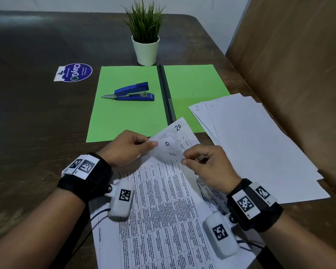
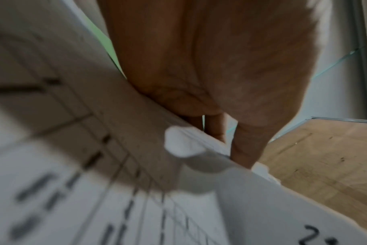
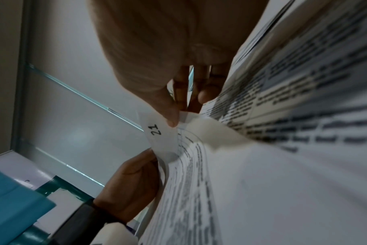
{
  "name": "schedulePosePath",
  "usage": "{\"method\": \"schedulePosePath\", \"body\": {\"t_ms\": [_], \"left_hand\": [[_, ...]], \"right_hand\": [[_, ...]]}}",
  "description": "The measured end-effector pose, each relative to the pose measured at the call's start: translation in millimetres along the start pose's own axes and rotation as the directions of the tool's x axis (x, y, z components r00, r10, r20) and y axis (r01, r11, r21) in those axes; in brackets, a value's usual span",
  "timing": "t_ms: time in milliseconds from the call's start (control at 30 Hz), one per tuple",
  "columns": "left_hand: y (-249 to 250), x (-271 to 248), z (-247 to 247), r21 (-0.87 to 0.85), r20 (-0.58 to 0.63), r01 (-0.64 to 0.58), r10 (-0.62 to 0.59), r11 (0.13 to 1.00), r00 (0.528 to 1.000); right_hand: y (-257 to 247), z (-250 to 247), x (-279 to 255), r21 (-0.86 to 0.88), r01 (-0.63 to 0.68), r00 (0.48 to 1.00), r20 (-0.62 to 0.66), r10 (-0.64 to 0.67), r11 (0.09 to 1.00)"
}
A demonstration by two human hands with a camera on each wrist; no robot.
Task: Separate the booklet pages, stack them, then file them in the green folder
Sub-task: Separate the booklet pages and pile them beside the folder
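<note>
Both hands on the booklet [image 1: 163,200] corner: my left hand [image 1: 124,148] pinches one side, right hand [image 1: 206,162] pinches the other. Green folder [image 1: 128,101] lies open just beyond them, loose pages [image 1: 260,144] to my right.

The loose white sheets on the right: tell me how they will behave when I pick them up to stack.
The loose white sheets lie fanned and uneven, so they would probably slide apart unless squared first. They look thin, so likely light and floppy, drooping from a one-edge grip. One corner overlaps the green folder, which may drag slightly.
</note>
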State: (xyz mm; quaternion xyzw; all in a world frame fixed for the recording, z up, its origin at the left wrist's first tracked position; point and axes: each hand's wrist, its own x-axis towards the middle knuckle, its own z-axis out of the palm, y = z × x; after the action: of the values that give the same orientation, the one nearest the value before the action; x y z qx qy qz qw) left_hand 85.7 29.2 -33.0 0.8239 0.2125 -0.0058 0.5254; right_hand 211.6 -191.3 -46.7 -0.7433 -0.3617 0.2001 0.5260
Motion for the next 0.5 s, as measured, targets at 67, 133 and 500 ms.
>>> {"method": "schedulePosePath", "body": {"t_ms": [67,133,500], "left_hand": [[0.0,0.0,-3.7,-0.005,0.037,0.016,-0.016,1.000,0.999],[0.3,-1.3,-4.4,-0.038,0.050,0.018,-0.016,0.999,0.999],[-4.8,-3.2,-3.3,-0.052,0.081,-0.023,0.027,0.998,0.996]], "right_hand": [[1.6,-1.3,-0.8,-0.032,0.052,0.998,0.020,-0.051,0.998],[2.7,-0.7,-1.7,-0.036,0.079,0.996,0.035,-0.078,0.996],[2.4,0.0,0.3,-0.121,-0.001,0.999,-0.038,-0.003,0.993]]}}
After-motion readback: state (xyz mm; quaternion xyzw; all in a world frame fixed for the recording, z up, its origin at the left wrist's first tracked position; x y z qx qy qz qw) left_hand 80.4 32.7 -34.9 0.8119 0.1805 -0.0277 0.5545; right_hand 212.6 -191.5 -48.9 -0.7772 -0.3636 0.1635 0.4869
